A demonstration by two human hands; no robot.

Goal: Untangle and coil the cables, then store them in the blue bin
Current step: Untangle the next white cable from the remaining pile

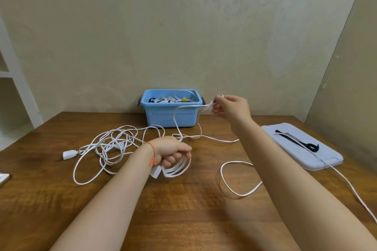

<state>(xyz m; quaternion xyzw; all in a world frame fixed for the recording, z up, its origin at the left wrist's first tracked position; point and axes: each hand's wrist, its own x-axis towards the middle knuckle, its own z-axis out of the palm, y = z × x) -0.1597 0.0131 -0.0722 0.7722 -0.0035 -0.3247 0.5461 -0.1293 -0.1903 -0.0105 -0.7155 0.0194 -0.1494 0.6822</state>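
White cable (pixel 224 167) trails in loose loops over the wooden surface (pixel 183 210), with a tangled heap (pixel 114 146) of it lying left of centre in front of the blue bin (pixel 163 116). Of the 2 hands, the left hand (pixel 173 152) grips a small coil (pixel 177 168) low over the surface. The right hand (pixel 230 108), raised beside the bin, pinches a strand; the bin's lid (pixel 302 146) lies to the right.

bin (pixel 163 115): far centre of your table (pixel 183 210), coiled cables inside
tangle (pixel 110 146): left of your left hand (pixel 173 152)
lid (pixel 302 146): right, strap on it
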